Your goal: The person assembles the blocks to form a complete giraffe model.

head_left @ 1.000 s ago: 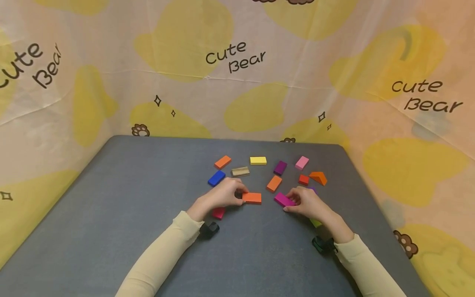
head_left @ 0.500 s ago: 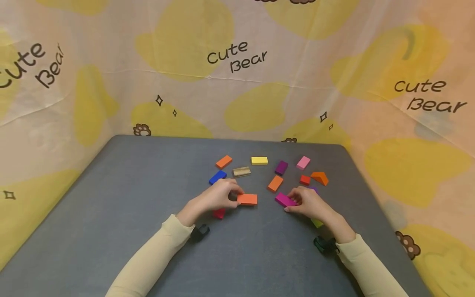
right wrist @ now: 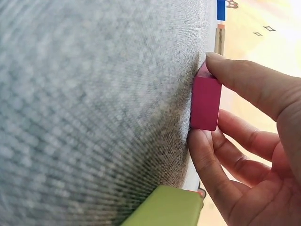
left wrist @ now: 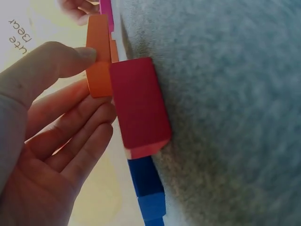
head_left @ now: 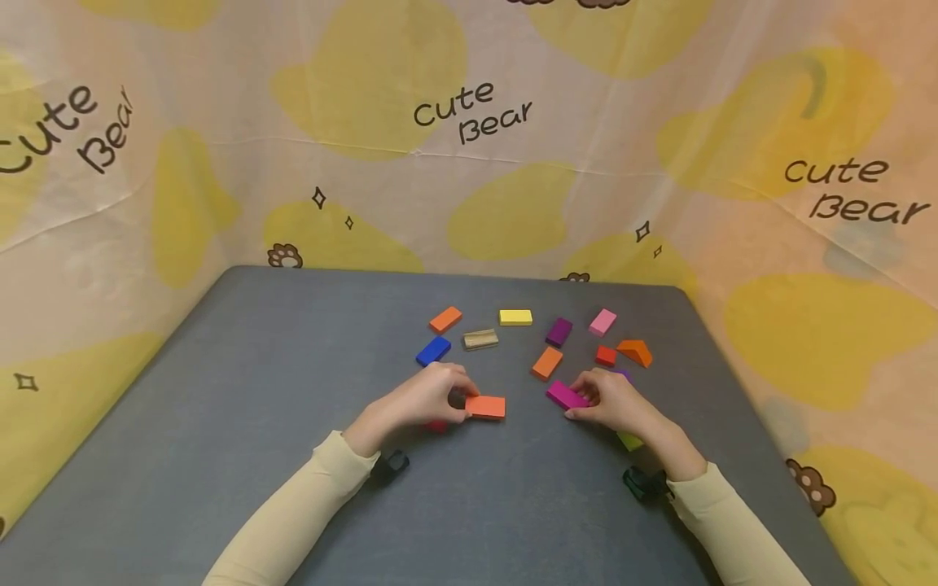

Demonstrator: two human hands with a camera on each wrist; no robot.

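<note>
My left hand (head_left: 428, 399) pinches an orange rectangular block (head_left: 486, 408) by its left end, thumb on the near side. In the left wrist view the thumb lies across that orange block (left wrist: 99, 70); whether it touches the table I cannot tell. To the right, my right hand (head_left: 615, 400) holds a magenta block (head_left: 567, 396) between thumb and fingers. The right wrist view shows this magenta block (right wrist: 206, 103) low against the grey surface. A gap separates the two held blocks. A red block (left wrist: 141, 106) lies beside my left hand, mostly hidden in the head view.
Behind the hands lie a blue block (head_left: 433, 351), a wooden piece (head_left: 480, 339), a yellow block (head_left: 515, 317), a dark purple block (head_left: 559, 332) and a pink block (head_left: 602, 321). An orange block (head_left: 546, 363) sits between. A green block (right wrist: 164, 207) is near my right wrist.
My left hand has drawn the orange block left and nearer to me, widening its gap from the magenta block. My right hand has stayed almost still. The head view has shifted slightly.
</note>
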